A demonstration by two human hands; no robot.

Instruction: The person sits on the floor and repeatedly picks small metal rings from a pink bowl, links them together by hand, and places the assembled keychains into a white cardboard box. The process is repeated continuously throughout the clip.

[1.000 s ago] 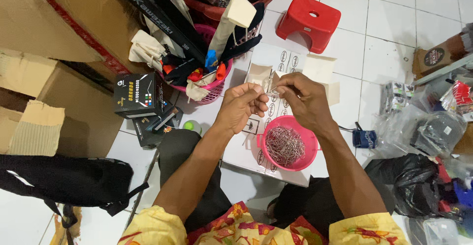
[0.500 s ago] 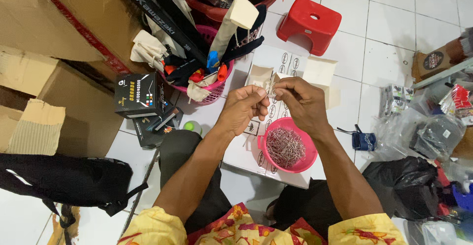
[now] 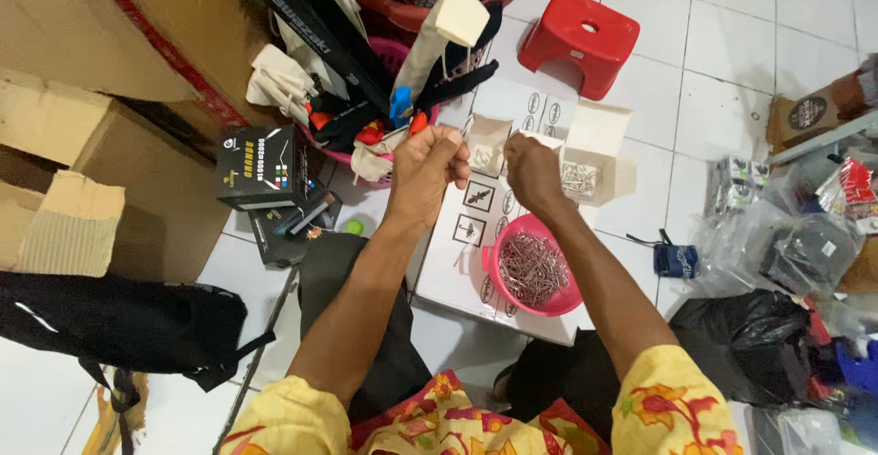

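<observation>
Left hand (image 3: 427, 164) and right hand (image 3: 533, 170), both pinched.

One pink bowl (image 3: 540, 267); one red stool (image 3: 578, 39); two hands.

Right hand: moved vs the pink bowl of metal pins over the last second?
Yes. The right hand pulled back toward the small open white box, opening a gap from the left hand; the pink bowl of metal pins stayed put.

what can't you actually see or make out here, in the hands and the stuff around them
- Head view: whatever the left hand pinches is hidden inside its curled fingers.
- The right hand holds something too small to identify.
- The metal pieces in the pink bowl are too fine to tell apart.
- The contents of the small white boxes are partly hidden by the hands.
- The black bag is shut.
</observation>
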